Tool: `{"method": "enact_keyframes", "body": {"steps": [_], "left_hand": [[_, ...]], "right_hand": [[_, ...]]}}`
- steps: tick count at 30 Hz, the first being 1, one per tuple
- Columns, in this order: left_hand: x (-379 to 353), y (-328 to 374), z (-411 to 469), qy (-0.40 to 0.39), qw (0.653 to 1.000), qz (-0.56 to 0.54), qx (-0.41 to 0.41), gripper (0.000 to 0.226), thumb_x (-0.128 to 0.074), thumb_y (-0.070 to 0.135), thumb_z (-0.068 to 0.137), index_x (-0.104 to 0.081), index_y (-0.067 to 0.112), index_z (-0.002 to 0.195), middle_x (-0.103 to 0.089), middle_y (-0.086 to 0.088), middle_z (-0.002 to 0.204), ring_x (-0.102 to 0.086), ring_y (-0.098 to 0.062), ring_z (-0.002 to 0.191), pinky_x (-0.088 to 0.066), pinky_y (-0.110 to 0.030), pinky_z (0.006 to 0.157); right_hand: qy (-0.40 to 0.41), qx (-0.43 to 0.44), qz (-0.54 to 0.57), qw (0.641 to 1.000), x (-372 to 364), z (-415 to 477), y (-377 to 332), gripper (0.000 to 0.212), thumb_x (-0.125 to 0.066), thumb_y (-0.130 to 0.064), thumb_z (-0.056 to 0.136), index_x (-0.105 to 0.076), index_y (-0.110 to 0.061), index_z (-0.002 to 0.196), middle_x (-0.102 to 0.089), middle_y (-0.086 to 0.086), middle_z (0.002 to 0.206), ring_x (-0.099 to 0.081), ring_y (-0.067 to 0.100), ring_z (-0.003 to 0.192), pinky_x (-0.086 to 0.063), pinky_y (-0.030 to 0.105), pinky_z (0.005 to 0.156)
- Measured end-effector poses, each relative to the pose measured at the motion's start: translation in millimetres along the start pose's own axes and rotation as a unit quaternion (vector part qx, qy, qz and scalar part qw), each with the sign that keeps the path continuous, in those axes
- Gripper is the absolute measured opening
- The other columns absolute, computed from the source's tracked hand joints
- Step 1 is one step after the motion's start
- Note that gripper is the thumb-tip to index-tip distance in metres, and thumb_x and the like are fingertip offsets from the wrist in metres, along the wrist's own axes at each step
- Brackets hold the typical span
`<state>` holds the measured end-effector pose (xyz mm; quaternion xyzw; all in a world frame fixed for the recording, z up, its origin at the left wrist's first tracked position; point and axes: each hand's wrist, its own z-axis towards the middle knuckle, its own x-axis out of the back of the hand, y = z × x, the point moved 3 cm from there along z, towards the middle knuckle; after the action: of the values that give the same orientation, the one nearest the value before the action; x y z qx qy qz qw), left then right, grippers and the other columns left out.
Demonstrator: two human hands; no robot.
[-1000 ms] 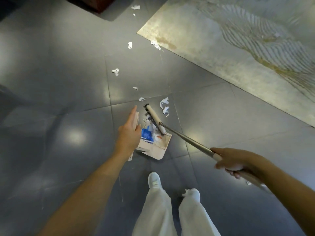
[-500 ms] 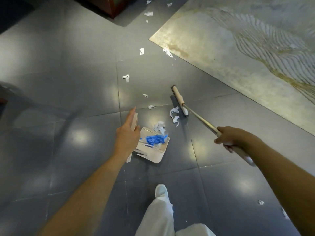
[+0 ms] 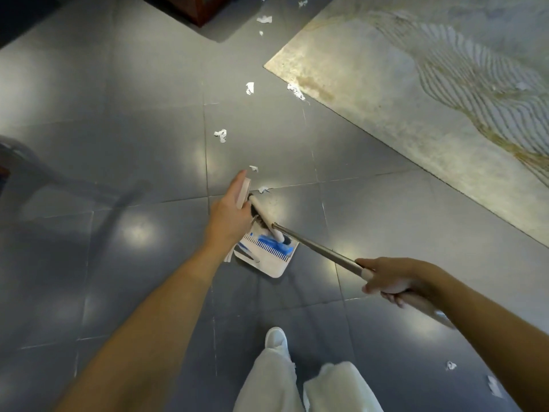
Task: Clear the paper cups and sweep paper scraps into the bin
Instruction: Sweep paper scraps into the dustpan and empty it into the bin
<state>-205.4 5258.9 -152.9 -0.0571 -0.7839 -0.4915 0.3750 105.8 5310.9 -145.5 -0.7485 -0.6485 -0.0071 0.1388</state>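
A beige dustpan [image 3: 269, 264] sits on the grey tiled floor with a blue scrap [image 3: 271, 242] inside. My left hand [image 3: 230, 214] grips its upright beige handle [image 3: 243, 193]. My right hand [image 3: 392, 278] grips the metal pole of a broom [image 3: 315, 245], whose beige head [image 3: 264, 217] lies across the pan's mouth. White paper scraps lie beyond the pan: one [image 3: 263, 189] just past the broom head, one [image 3: 253, 168] by my fingertips, others [image 3: 220, 135] [image 3: 249, 87] [image 3: 295, 91] farther off.
A pale rug [image 3: 416, 99] with a wavy pattern covers the floor at the right. Dark wooden furniture [image 3: 202, 10] stands at the top, with scraps [image 3: 263, 19] near it. Two scraps [image 3: 451, 365] lie at the lower right. My white trouser legs and shoe [image 3: 276, 339] are below.
The broom head has swept back from the open floor into the dustpan's mouth, carrying the nearer white scraps with it. My left hand stayed on the dustpan handle.
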Motion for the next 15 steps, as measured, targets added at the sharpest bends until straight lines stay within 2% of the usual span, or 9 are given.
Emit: {"method": "enact_keyframes", "body": {"steps": [2, 3, 5, 8, 11, 13, 15], "left_hand": [[2.0, 2.3, 4.8, 0.023, 1.000, -0.004, 0.008, 0.062, -0.054, 0.014, 0.095, -0.033, 0.040, 0.146, -0.054, -0.009, 0.136, -0.055, -0.029, 0.113, -0.040, -0.020, 0.089], [3.1, 4.3, 6.8, 0.040, 0.999, -0.011, 0.012, 0.062, -0.055, 0.012, 0.094, -0.034, 0.037, 0.147, -0.055, -0.012, 0.135, -0.054, -0.032, 0.116, -0.040, -0.027, 0.092], [3.0, 10.0, 9.9, 0.078, 0.996, -0.029, 0.020, 0.063, -0.056, 0.007, 0.093, -0.035, 0.032, 0.147, -0.057, -0.015, 0.131, -0.056, -0.036, 0.112, -0.044, -0.036, 0.096], [-0.9, 18.5, 21.1, 0.107, 0.992, -0.047, 0.041, 0.064, -0.055, 0.006, 0.094, -0.034, 0.033, 0.147, -0.058, -0.011, 0.130, -0.057, -0.036, 0.107, -0.047, -0.047, 0.096], [-2.5, 22.0, 38.8, 0.138, 0.987, -0.026, 0.081, 0.063, -0.056, 0.009, 0.094, -0.034, 0.036, 0.147, -0.061, -0.013, 0.123, -0.059, -0.033, 0.099, -0.049, -0.038, 0.090], [-4.9, 25.2, 46.8, 0.172, 0.980, -0.017, 0.094, 0.063, -0.057, 0.011, 0.094, -0.035, 0.037, 0.146, -0.064, -0.011, 0.118, -0.058, -0.025, 0.087, -0.045, -0.028, 0.078], [-9.6, 31.9, 56.7, 0.189, 0.977, -0.021, 0.096, 0.063, -0.058, 0.010, 0.094, -0.035, 0.038, 0.146, -0.062, -0.006, 0.119, -0.055, -0.017, 0.086, -0.042, -0.024, 0.077]], "right_hand": [[0.007, 0.011, -0.018, 1.000, 18.2, -8.0, 0.2, 0.044, -0.058, -0.014, 0.094, -0.043, -0.031, 0.131, -0.047, 0.004, 0.049, -0.041, 0.012, 0.037, -0.040, 0.022, 0.040], [0.011, 0.017, -0.022, 1.000, 28.2, -9.8, -2.4, 0.038, -0.057, -0.015, 0.094, -0.046, -0.031, 0.127, -0.047, 0.002, 0.047, -0.041, 0.012, 0.037, -0.040, 0.022, 0.040], [0.024, 0.031, -0.053, 0.998, 50.8, -8.0, -10.1, 0.034, -0.056, -0.016, 0.094, -0.046, -0.030, 0.123, -0.047, 0.002, 0.047, -0.042, 0.013, 0.036, -0.041, 0.022, 0.040], [0.048, 0.050, -0.113, 0.991, 92.3, 4.2, -28.5, 0.035, -0.055, -0.014, 0.094, -0.044, -0.029, 0.124, -0.049, 0.006, 0.053, -0.042, 0.013, 0.033, -0.041, 0.022, 0.038], [0.077, 0.076, -0.154, 0.982, 144.3, 21.5, -57.3, 0.030, -0.056, -0.014, 0.094, -0.047, -0.027, 0.120, -0.050, 0.007, 0.060, -0.043, 0.011, 0.035, -0.040, 0.020, 0.036], [0.091, 0.099, -0.191, 0.972, 178.4, 32.9, -83.2, 0.026, -0.056, -0.013, 0.094, -0.047, -0.023, 0.116, -0.050, 0.007, 0.061, -0.044, 0.011, 0.037, -0.038, 0.018, 0.035], [0.094, 0.114, -0.227, 0.963, 207.3, 46.1, -108.7, 0.024, -0.055, -0.012, 0.094, -0.046, -0.019, 0.115, -0.051, 0.006, 0.061, -0.045, 0.011, 0.037, -0.038, 0.019, 0.035]]}}
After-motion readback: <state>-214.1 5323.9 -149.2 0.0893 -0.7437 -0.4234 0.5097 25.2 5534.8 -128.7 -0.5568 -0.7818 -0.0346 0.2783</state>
